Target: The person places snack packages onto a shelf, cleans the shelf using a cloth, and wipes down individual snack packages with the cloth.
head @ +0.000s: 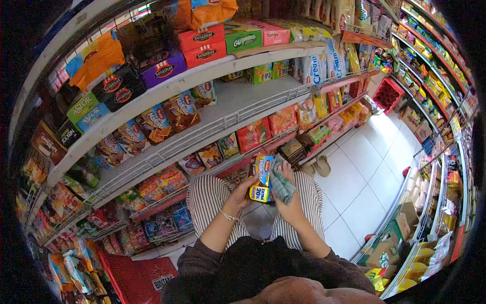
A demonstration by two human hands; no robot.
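Between the person's knees, my left hand (pixel 240 195) grips the left side of a small Malkist cracker box (pixel 262 178), blue and yellow with a large yellow patch at its lower end. A folded green-grey checked cloth (pixel 283 184) is in my right hand (pixel 289 201), lying against the box's right side. More Malkist packs (pixel 153 123) stand in a row on the middle shelf (pixel 228 97), at the upper left. The box's underside is hidden.
Wire rails (pixel 235 117) edge the shelves in front. Boxed biscuits (pixel 203 36) line the shelf above. Beige slippers (pixel 322 166) lie on the white tiled floor (pixel 357 182). A red cooler or chest (pixel 140 279) is at lower left; open cartons (pixel 402 224) stand at right.
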